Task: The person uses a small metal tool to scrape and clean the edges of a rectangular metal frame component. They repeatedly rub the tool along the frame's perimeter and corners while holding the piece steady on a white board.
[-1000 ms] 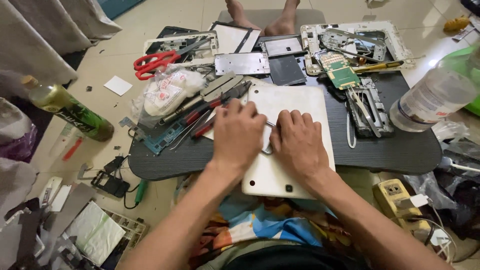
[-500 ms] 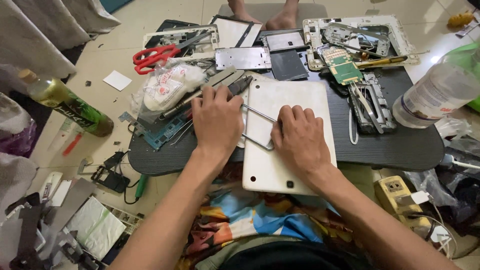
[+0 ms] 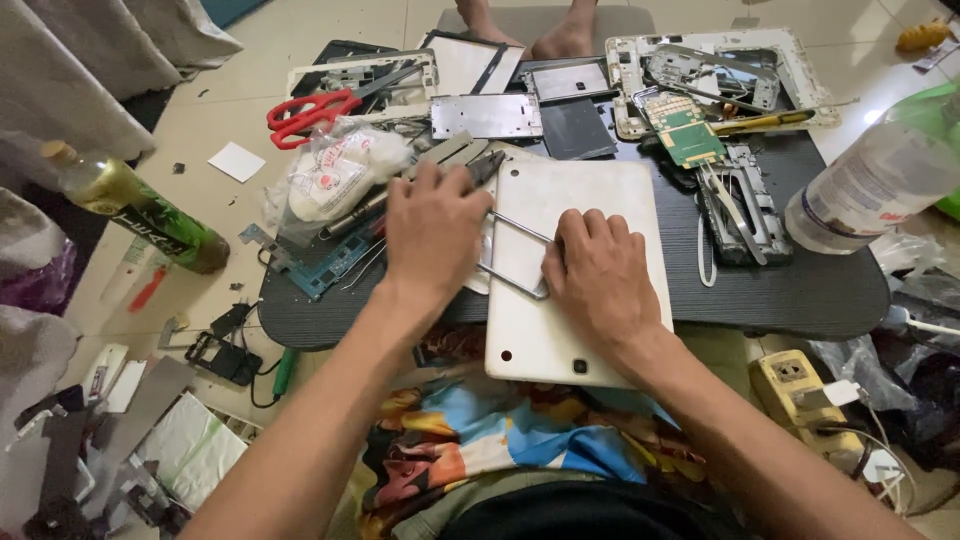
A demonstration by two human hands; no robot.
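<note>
Pressing down on a white tablet (image 3: 580, 330) lying back-up, half on the black table (image 3: 800, 290) and half over the person's lap

Right hand (image 3: 598, 275) lies flat on the tablet back, fingers spread, fingertips at a thin bent metal rod (image 3: 515, 258) on the tablet's left edge; can't tell if it grips the rod or just pins it. Left hand (image 3: 435, 232) is palm-down just left of the tablet, fingers curled over the tool pile by dark pliers (image 3: 487, 168); what it grasps is hidden under the hand. Further out: clear bag of white stuff (image 3: 335, 175) and red scissors (image 3: 305, 112) to the left, metal plates (image 3: 487, 116) and a green circuit board (image 3: 688, 135) behind, a plastic bottle (image 3: 870, 185) lying on the right. Green bottle (image 3: 135, 208) lies on the floor, well apart. Someone else's bare feet (image 3: 530, 25) are past the table
</note>
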